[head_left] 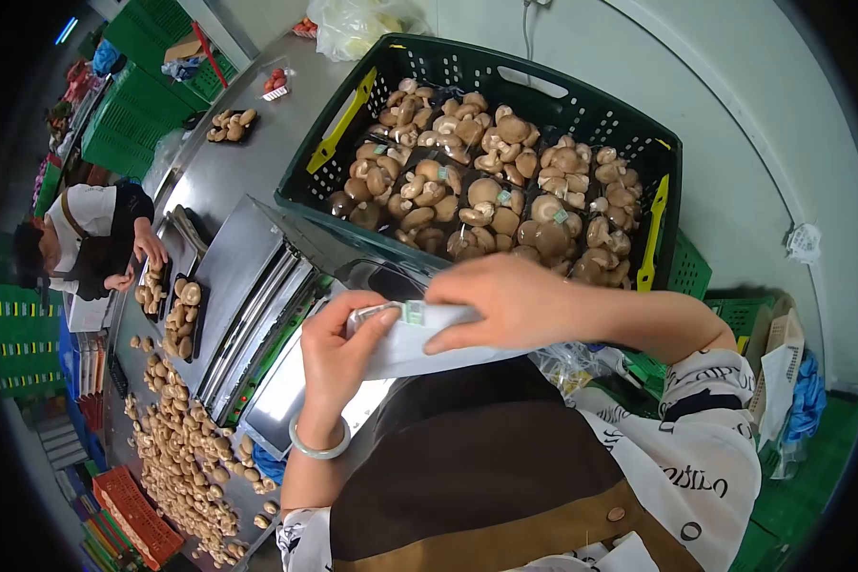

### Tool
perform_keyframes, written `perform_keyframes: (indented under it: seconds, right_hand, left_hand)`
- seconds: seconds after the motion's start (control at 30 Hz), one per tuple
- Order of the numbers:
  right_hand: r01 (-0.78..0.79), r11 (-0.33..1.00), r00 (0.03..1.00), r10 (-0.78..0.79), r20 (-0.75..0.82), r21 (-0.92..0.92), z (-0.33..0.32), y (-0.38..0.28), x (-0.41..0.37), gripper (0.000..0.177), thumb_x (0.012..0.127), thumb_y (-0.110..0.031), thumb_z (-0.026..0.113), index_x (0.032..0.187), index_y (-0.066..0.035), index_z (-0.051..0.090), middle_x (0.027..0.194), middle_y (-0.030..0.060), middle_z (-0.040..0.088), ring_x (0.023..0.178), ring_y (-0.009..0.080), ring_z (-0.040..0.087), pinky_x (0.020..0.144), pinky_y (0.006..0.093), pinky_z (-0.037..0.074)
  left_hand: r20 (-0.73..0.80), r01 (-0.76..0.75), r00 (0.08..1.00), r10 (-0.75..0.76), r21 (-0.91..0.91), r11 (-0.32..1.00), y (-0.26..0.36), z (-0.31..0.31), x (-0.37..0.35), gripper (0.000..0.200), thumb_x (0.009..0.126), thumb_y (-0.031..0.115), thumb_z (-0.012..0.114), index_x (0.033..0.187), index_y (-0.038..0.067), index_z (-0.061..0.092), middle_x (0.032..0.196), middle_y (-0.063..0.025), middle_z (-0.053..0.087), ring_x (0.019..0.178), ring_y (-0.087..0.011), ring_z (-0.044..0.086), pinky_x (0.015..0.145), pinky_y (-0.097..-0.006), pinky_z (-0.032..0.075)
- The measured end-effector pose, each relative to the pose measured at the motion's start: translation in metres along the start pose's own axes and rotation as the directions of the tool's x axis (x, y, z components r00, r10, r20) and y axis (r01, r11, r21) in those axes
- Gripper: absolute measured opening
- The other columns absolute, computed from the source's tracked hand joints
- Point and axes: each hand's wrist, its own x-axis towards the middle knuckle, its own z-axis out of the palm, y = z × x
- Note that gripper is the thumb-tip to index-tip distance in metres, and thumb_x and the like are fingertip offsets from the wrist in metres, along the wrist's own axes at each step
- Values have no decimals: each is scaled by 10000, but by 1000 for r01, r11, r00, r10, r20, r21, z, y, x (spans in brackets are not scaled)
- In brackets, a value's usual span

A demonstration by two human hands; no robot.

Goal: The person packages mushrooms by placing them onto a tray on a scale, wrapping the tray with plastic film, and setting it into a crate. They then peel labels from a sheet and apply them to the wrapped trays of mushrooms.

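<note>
In front of my apron, my left hand (341,341) pinches the left end of a smooth white object (415,345), whose exact kind I cannot make out. A small pale-green label (412,312) shows on that end, beside my left thumb. From the right, my right hand (496,307) grips the same white object, thumb below and fingers over its upper edge. Just beyond my hands stands a dark green crate (353,224) holding several packs of brown mushrooms (486,195). A wrapping or weighing machine (248,296) with a metal top is to the left of my hands.
Loose mushrooms (176,458) lie heaped on the metal table (257,124) at left. Filled black trays (183,319) sit near a co-worker (95,234), whose hands are at one tray. A red crate (135,510) and stacked green crates (138,114) stand farther off.
</note>
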Motion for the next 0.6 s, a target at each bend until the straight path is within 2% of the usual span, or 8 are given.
perform_keyframes:
  seconds: [0.03,0.07,0.13,0.27,0.37,0.47,0.57,0.6]
  right_hand:
    - [-41,998,999,42,4,-39,9,-1,0,309,844,-332,697,964,-58,623,787,141,621,719,327,613,630,399,471]
    - [-82,994,997,83,10,-76,13,-1,2,266,870,-311,669,944,-59,623,736,150,607,676,350,597,590,415,453]
    - [-113,994,994,113,-11,-4,12,-3,2,228,888,-279,645,889,-53,620,668,152,578,621,360,576,555,428,431]
    - [-93,996,994,94,-51,5,24,-3,-1,302,916,-305,580,769,-42,601,617,171,573,629,392,575,581,488,421]
    - [-112,994,994,112,-15,-5,26,-8,-3,327,931,-321,561,759,-46,603,627,180,574,623,397,567,571,483,418]
    - [-99,995,995,99,8,-3,32,-9,-7,321,928,-286,603,745,-22,584,588,163,521,547,353,532,527,428,410]
    - [-59,997,997,56,58,47,37,1,-1,286,926,-303,604,834,-34,572,619,153,548,558,344,540,538,417,426]
    - [-17,999,1000,18,-14,38,35,-2,2,291,929,-322,589,856,-43,551,621,145,560,569,356,554,547,436,430]
  left_hand:
    - [11,-47,999,47,-41,998,0,1,0,128,842,71,718,930,-4,664,830,-5,650,715,-64,561,644,-205,441]
    - [-5,-19,1000,18,-106,994,1,-2,-2,126,848,68,713,936,-5,660,841,-8,650,721,-64,564,653,-205,445]
    - [-36,38,998,-48,-241,970,0,-8,-7,124,860,62,703,948,-9,651,863,-14,651,733,-65,570,669,-203,452]
    - [-106,-52,994,33,-187,981,-13,-7,-19,95,892,75,671,913,-12,640,817,-3,629,720,-48,543,652,-190,428]
    - [-213,-85,975,63,-97,992,-14,-5,-26,167,895,134,678,815,-8,640,683,26,582,626,-36,476,561,-191,362]
    - [-291,-107,951,102,-2,994,-18,-2,-31,217,887,160,686,755,-2,629,606,26,549,567,-40,441,515,-207,331]
    - [-323,-141,931,173,120,983,-20,0,-31,212,891,152,675,755,-2,625,592,9,536,549,-49,434,502,-216,330]
    - [-307,-147,935,178,121,982,-16,1,-32,212,896,150,668,754,-2,624,589,9,532,548,-50,434,501,-216,330]
